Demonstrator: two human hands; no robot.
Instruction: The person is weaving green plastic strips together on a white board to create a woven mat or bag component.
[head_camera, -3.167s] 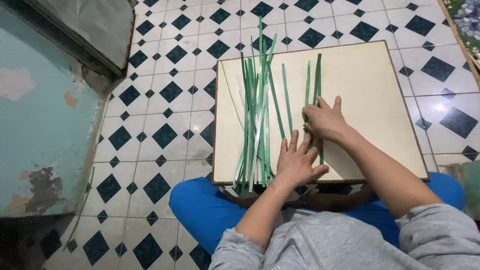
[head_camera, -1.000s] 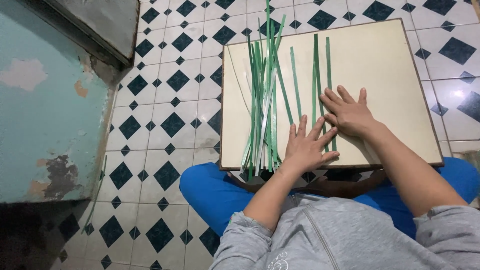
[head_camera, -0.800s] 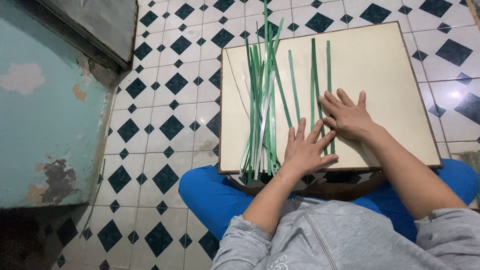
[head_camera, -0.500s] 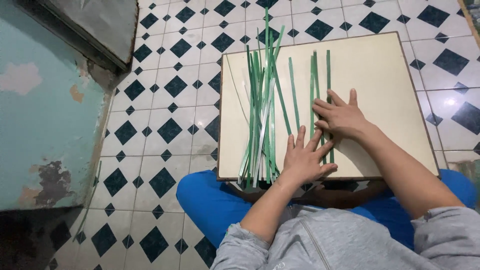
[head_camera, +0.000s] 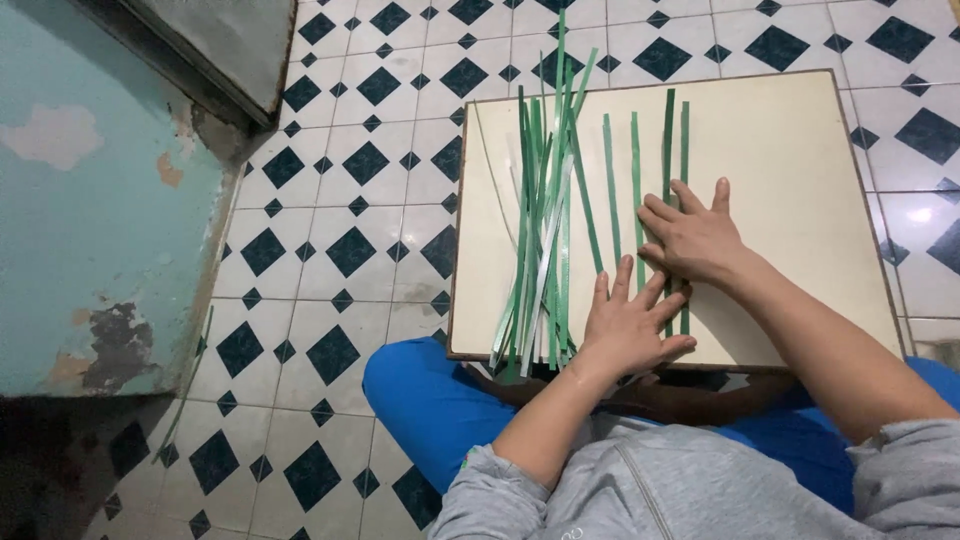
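Note:
A cream square board (head_camera: 780, 150) rests across my lap. On its left part lies a loose bundle of long green strips (head_camera: 545, 220). To the right of it, several single green strips (head_camera: 635, 150) lie side by side, running away from me. My left hand (head_camera: 630, 325) lies flat with spread fingers on the near ends of these strips. My right hand (head_camera: 695, 235) presses flat on the strips a little farther up, fingers pointing left. Neither hand grips anything.
The floor (head_camera: 350, 200) is white tile with black diamonds. A peeling turquoise wall (head_camera: 90, 200) stands at the left, with a grey slab (head_camera: 215, 35) above it. My blue trouser legs (head_camera: 430, 400) and grey sleeves (head_camera: 600, 490) fill the bottom.
Both hands stay pressed on the single strips. The view has shifted slightly, and my right hand has slid a bit farther up the strips.

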